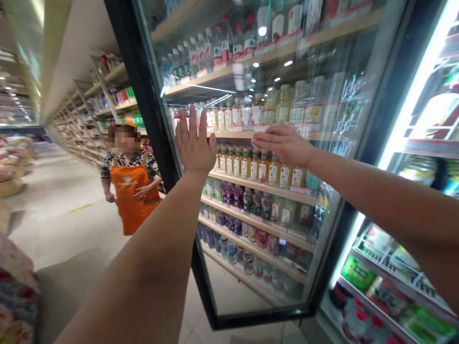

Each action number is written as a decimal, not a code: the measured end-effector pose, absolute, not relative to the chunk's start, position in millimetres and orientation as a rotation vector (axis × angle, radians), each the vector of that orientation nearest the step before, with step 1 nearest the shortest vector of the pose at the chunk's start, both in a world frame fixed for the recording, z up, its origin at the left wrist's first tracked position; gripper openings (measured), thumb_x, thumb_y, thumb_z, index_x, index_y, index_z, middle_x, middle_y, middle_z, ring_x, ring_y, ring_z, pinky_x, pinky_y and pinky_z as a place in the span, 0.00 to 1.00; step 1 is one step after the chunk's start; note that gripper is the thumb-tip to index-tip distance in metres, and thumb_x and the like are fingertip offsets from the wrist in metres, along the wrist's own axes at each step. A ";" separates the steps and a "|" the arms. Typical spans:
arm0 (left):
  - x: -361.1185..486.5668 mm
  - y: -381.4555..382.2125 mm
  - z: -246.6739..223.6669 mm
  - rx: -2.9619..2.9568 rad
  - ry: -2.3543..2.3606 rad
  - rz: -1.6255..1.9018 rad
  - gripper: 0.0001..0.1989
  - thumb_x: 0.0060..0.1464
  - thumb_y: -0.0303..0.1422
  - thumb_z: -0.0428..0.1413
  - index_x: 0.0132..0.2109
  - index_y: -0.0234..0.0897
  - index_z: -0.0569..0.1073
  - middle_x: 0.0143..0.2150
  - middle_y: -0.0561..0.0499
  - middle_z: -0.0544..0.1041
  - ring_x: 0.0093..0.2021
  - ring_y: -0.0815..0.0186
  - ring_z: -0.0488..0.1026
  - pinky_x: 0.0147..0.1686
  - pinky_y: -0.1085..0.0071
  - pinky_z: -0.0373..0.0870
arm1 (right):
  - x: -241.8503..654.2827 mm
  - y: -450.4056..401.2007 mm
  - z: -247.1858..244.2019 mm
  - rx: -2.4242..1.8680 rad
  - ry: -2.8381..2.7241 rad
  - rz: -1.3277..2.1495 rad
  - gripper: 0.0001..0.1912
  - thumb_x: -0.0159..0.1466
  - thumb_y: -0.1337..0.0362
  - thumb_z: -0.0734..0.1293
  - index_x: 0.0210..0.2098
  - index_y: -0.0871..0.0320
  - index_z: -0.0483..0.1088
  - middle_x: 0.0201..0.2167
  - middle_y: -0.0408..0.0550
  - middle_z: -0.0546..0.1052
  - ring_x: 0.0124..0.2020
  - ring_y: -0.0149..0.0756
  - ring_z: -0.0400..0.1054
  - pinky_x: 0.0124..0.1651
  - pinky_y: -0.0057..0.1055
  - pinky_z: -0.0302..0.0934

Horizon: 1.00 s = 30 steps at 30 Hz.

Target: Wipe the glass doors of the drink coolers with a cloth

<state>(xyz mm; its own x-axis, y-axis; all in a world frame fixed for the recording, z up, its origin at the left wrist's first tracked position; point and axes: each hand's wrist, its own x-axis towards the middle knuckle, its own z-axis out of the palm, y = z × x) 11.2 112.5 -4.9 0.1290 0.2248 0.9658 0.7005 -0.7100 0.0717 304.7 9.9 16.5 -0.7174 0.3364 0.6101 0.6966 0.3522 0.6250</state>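
Note:
A glass door with a black frame (263,319) stands swung open in front of me. Against the left part of its glass, my left hand (196,145) is raised with the fingers spread and nothing in it. My right hand (281,145) is at the middle of the pane, its fingers held together and bent toward the glass; something small and pale may be under the fingertips, too unclear to name. Shelves of bottled drinks (245,165) show through the glass.
A person in an orange apron (131,196) stands in the aisle just left of the door. The lit fridge interior (358,272) with packed goods is at the right. Long shelves (77,114) run back along the aisle; goods are piled at the lower left.

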 end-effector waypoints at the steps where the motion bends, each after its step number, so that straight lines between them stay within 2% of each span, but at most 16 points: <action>1: 11.3 112.3 -4.8 -2.023 -0.897 -1.607 0.38 0.68 0.50 0.38 0.77 0.34 0.54 0.80 0.59 0.44 0.77 0.75 0.15 0.78 0.58 0.25 | 310.3 8.5 24.5 -0.938 -2.161 -1.310 0.28 0.71 0.73 0.59 0.67 0.49 0.69 0.66 0.40 0.73 0.62 0.48 0.65 0.67 0.54 0.62; 3: 11.1 110.2 -4.5 -2.044 -0.903 -1.614 0.38 0.68 0.50 0.38 0.77 0.34 0.54 0.80 0.58 0.45 0.76 0.72 0.15 0.78 0.57 0.25 | 321.1 6.6 37.3 -0.975 -1.908 -1.283 0.26 0.75 0.70 0.57 0.69 0.51 0.68 0.68 0.45 0.71 0.63 0.51 0.63 0.68 0.56 0.59; 6: 9.9 105.8 -4.3 -2.067 -0.895 -1.622 0.37 0.68 0.48 0.40 0.77 0.35 0.55 0.80 0.56 0.46 0.79 0.64 0.21 0.79 0.55 0.26 | 324.0 7.3 29.9 -0.915 -1.780 -1.274 0.27 0.76 0.70 0.54 0.72 0.54 0.62 0.70 0.51 0.67 0.64 0.54 0.60 0.67 0.60 0.57; 10: 8.3 105.4 -4.8 -2.056 -0.875 -1.625 0.34 0.69 0.45 0.45 0.77 0.40 0.57 0.80 0.55 0.47 0.80 0.58 0.29 0.79 0.48 0.31 | 310.9 9.3 3.2 -0.805 -2.154 -1.291 0.30 0.71 0.74 0.60 0.68 0.45 0.68 0.65 0.40 0.74 0.60 0.45 0.67 0.65 0.51 0.64; 12: 8.3 107.1 -4.9 -2.059 -0.863 -1.627 0.34 0.69 0.45 0.45 0.77 0.39 0.56 0.80 0.55 0.47 0.80 0.58 0.29 0.79 0.48 0.31 | 310.4 8.2 6.8 -0.819 -2.209 -1.279 0.30 0.71 0.75 0.61 0.68 0.46 0.68 0.65 0.39 0.74 0.61 0.45 0.66 0.67 0.50 0.63; 17: 10.0 108.2 -3.9 -2.047 -0.900 -1.593 0.36 0.68 0.44 0.45 0.77 0.36 0.53 0.80 0.58 0.48 0.80 0.63 0.24 0.78 0.50 0.26 | 318.0 4.9 23.1 -0.951 -1.788 -1.291 0.28 0.76 0.72 0.55 0.73 0.51 0.61 0.70 0.49 0.68 0.64 0.52 0.60 0.68 0.59 0.57; 23: 10.1 108.0 -3.7 -2.042 -0.922 -1.541 0.35 0.69 0.43 0.44 0.78 0.36 0.53 0.81 0.58 0.43 0.80 0.64 0.24 0.79 0.51 0.29 | 308.6 8.2 9.5 -0.877 -2.167 -1.290 0.31 0.72 0.73 0.60 0.69 0.39 0.66 0.64 0.36 0.75 0.61 0.46 0.67 0.66 0.52 0.64; 27: 9.2 108.9 -4.5 -2.027 -0.899 -1.603 0.35 0.69 0.44 0.45 0.78 0.39 0.55 0.81 0.57 0.45 0.80 0.60 0.27 0.80 0.50 0.30 | 309.5 11.2 23.0 -0.935 -1.816 -1.330 0.29 0.74 0.73 0.57 0.72 0.49 0.63 0.68 0.47 0.70 0.63 0.52 0.64 0.67 0.58 0.61; 30: 7.8 105.7 -4.0 -2.083 -0.871 -1.628 0.35 0.67 0.42 0.48 0.78 0.40 0.56 0.80 0.53 0.47 0.80 0.54 0.30 0.79 0.47 0.31 | 301.9 12.7 13.0 -0.892 -1.856 -1.378 0.28 0.73 0.73 0.58 0.70 0.52 0.65 0.68 0.48 0.70 0.62 0.52 0.64 0.66 0.56 0.63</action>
<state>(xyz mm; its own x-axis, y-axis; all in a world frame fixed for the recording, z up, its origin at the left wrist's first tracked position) 7.8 105.7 -4.0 0.1476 0.2487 0.9573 0.6583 -0.7470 0.0925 301.9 12.7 13.0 -0.5560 0.1394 0.8194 0.8247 0.2154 0.5229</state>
